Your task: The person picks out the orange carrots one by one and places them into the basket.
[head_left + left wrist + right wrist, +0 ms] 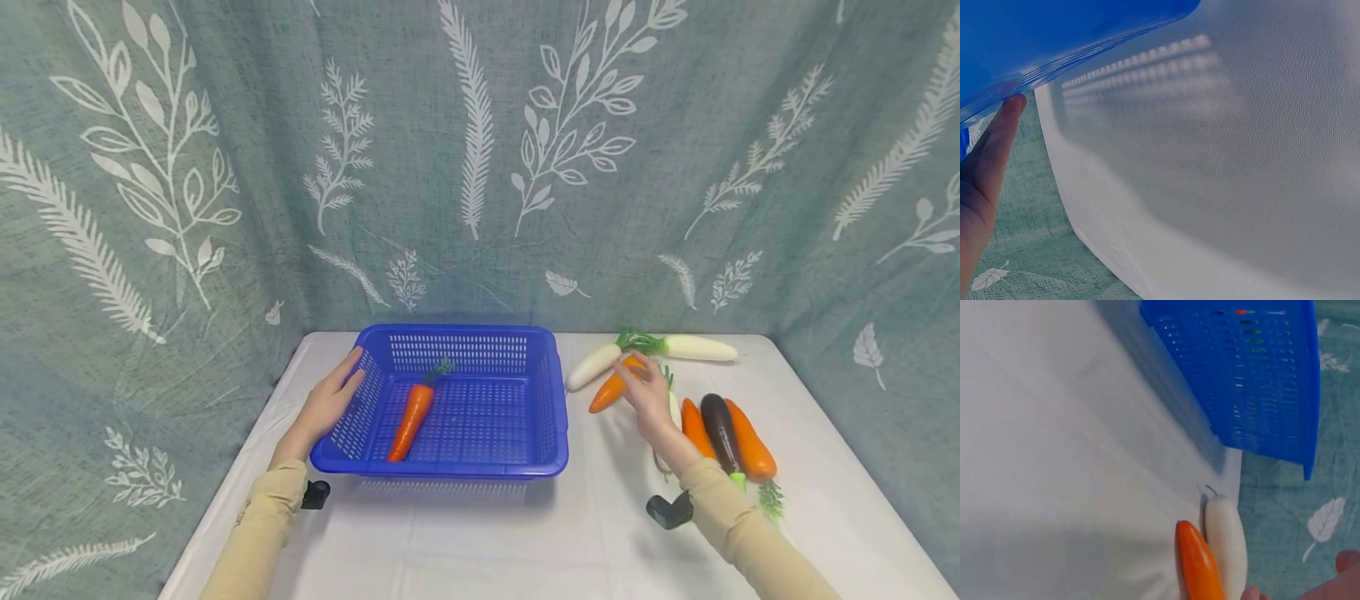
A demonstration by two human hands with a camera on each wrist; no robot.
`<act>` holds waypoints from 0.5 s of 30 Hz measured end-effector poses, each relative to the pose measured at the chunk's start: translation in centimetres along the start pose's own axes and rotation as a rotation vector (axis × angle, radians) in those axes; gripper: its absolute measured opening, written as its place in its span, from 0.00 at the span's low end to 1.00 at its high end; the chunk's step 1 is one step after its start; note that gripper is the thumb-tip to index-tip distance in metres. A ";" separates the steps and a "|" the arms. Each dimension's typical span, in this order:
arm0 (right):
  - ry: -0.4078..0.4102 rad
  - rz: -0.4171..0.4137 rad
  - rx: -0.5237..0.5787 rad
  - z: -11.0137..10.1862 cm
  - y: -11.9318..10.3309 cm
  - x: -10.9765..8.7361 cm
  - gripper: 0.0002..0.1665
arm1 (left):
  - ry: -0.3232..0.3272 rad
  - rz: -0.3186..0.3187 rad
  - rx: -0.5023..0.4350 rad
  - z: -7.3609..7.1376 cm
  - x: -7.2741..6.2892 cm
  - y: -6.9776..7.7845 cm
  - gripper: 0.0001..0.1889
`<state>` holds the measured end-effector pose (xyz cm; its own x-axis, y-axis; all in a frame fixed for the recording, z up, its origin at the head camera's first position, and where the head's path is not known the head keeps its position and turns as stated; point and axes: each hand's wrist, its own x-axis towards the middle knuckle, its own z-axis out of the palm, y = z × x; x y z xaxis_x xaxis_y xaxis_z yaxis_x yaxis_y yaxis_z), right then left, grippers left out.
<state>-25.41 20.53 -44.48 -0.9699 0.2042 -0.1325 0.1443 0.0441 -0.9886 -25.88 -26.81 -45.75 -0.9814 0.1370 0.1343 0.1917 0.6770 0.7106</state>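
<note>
A blue plastic basket (480, 468) stands on the table with an orange carrot (411, 423) lying in it. My left hand (330, 404) rests against the basket's left rim, its fingers fairly straight; a fingertip meets the rim's underside in the left wrist view. At the right, my right hand (648, 396) is over the stem end of a second orange carrot (609, 392), fingers bent with a gap between them. That carrot lies on the table beside a white radish (1225, 540). In the right wrist view its stem end is out of frame, and the fingers there stand apart.
Right of the basket lie another white radish (701, 348), an eggplant (720, 433), a big carrot (752, 446) and a smaller orange one (696, 427). Part of a white vegetable (673, 408) shows behind the right hand. A patterned green curtain (480, 167) hangs behind the white table (480, 542).
</note>
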 end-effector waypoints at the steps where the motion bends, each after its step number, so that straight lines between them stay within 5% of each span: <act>1: 0.001 0.008 -0.004 -0.1 0.1 0.1 0.38 | 0.001 0.002 -0.001 0.0 0.0 0.0 0.30; 9: 0.044 0.098 0.058 0.1 1.2 0.7 0.41 | 0.005 0.000 -0.008 0.0 -0.1 0.2 0.30; 15: 0.081 0.100 -0.040 0.2 2.3 1.4 0.41 | 0.006 0.003 -0.007 0.0 -0.1 0.4 0.30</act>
<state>-26.44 20.71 -46.99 -0.9314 0.2877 -0.2228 0.2492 0.0582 -0.9667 -25.69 -26.57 -45.44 -0.9809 0.1348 0.1404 0.1946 0.6712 0.7153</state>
